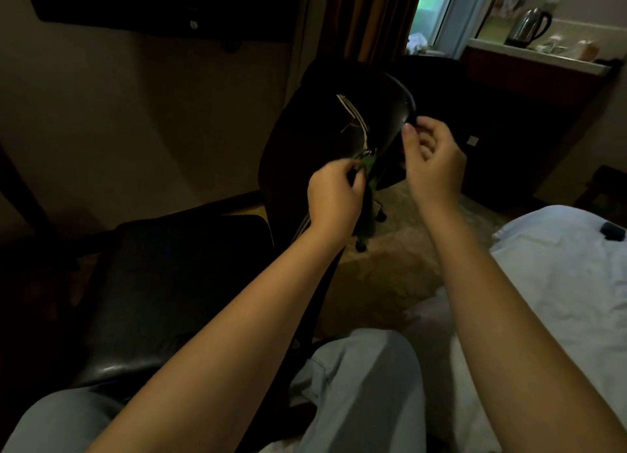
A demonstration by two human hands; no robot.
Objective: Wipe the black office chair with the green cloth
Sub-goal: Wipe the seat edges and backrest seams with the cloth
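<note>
Left hand (pixel 334 195) pinching crumpled green cloth (pixel 370 181) against glossy curved black chair (pixel 305 140) back, right hand (pixel 432 161) fingers curled at its rim, grip unclear

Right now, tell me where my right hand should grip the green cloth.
Probably the lower end of the green cloth, from the right: it hangs below the left hand, which holds its top, and the right hand is on that side.

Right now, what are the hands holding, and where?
The left hand grips the green cloth near its top end. The right hand curls by the black office chair; its hold cannot be told.
</note>
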